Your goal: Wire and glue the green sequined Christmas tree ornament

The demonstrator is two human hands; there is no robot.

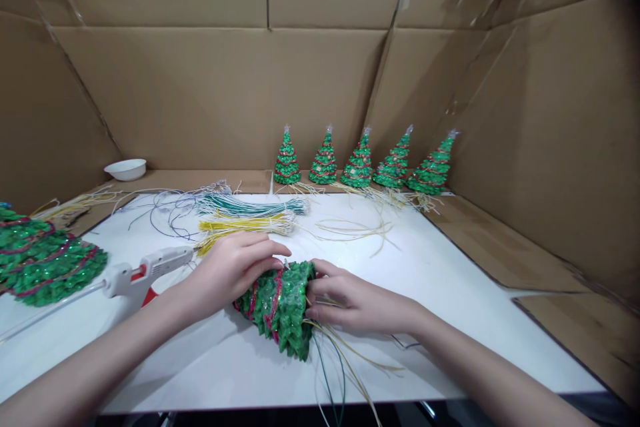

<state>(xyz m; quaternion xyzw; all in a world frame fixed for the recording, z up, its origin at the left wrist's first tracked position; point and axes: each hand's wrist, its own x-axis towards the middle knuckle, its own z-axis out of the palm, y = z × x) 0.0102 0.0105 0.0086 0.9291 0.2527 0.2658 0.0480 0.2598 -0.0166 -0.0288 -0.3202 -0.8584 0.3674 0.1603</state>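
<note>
A small green Christmas tree [285,310] with red garland lies tilted on its side above the white table, its wide base turned to the right. My left hand [245,263] is closed at the tree's upper side, thumb and fingers pinching near a small shiny piece on its surface. My right hand [340,297] grips the base edge, with some fingers reaching inside the hollow, where their tips are hidden. Thin yellow, green and white wires [345,360] trail out of the base toward the table's front edge.
A white hot glue gun [150,270] lies at left, beside a larger decorated tree [50,260]. Behind my hands are bundles of green wires [250,205] and yellow wires [245,223]. Several finished-looking trees [357,160] line the back, near cardboard walls [210,93]. A white bowl [126,169] sits back left.
</note>
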